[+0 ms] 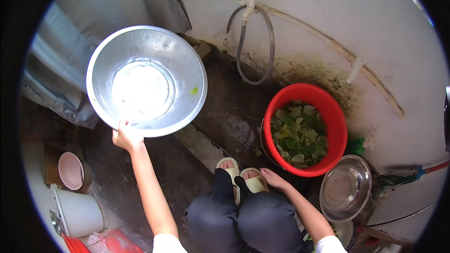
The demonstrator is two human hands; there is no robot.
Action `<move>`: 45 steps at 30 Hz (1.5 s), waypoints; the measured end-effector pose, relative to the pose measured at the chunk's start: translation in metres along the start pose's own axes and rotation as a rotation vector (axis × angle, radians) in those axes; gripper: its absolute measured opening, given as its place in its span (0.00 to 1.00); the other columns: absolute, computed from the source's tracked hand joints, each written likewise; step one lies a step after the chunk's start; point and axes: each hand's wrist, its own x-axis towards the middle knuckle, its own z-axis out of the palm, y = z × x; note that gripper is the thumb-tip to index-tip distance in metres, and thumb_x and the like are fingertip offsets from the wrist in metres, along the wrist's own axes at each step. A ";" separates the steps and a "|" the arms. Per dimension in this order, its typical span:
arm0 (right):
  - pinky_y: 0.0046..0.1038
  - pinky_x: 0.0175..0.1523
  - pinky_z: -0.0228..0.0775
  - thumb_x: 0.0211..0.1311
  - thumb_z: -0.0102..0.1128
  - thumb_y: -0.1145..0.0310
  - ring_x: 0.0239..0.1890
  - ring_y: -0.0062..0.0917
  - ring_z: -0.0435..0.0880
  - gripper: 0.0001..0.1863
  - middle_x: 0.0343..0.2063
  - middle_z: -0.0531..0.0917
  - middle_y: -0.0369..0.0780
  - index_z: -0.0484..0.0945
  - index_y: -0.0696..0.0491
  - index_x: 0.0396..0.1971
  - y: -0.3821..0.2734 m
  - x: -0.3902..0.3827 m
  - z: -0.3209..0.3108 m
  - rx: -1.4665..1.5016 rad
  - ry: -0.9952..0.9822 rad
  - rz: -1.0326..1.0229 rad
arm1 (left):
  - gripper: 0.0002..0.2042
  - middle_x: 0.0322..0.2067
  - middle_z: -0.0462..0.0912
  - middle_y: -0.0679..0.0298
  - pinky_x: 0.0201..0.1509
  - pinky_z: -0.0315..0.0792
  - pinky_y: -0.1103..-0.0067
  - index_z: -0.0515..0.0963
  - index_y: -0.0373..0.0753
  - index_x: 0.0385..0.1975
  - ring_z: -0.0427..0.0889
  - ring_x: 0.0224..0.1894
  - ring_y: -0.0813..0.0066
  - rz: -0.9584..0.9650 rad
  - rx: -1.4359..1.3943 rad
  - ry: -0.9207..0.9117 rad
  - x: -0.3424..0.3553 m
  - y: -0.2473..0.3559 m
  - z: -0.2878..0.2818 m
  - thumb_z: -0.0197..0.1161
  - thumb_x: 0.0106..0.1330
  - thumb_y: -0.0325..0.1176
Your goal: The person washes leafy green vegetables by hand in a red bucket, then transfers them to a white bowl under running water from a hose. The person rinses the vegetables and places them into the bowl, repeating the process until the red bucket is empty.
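Metal basin (146,80), mouth facing camera, in left grip (127,137)

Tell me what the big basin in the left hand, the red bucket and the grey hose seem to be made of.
Big basin: metal, perhaps aluminium or stainless steel, satin silver; strong glare on its base.
Red bucket: probably plastic, smooth and slightly glossy, evenly coloured across wall and rim.
Grey hose: plastic or rubber, I can't tell which; fairly dull, and flexible, judging by its loop.
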 end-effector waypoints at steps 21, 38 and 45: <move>0.35 0.58 0.56 0.49 0.51 0.58 0.53 0.45 0.65 0.17 0.52 0.65 0.53 0.79 0.52 0.35 0.020 0.195 0.092 -0.089 0.453 0.198 | 0.13 0.33 0.74 0.52 0.35 0.71 0.68 0.70 0.22 0.27 0.75 0.34 0.61 -0.154 0.274 0.245 0.013 -0.104 -0.043 0.49 0.37 0.19; 0.43 0.50 0.58 0.52 0.43 0.62 0.43 0.44 0.68 0.15 0.37 0.72 0.49 0.77 0.54 0.32 0.108 0.228 0.088 -0.406 0.288 0.403 | 0.12 0.34 0.72 0.52 0.38 0.69 0.67 0.69 0.25 0.24 0.73 0.35 0.59 -0.186 0.304 0.214 0.029 -0.081 -0.065 0.50 0.36 0.21; 0.40 0.43 0.68 0.49 0.47 0.65 0.34 0.45 0.77 0.14 0.27 0.79 0.51 0.79 0.59 0.23 0.127 0.233 0.074 -0.532 0.497 0.226 | 0.17 0.37 0.72 0.51 0.39 0.70 0.67 0.70 0.23 0.31 0.74 0.37 0.58 -0.248 0.240 0.187 0.015 -0.092 -0.057 0.50 0.36 0.21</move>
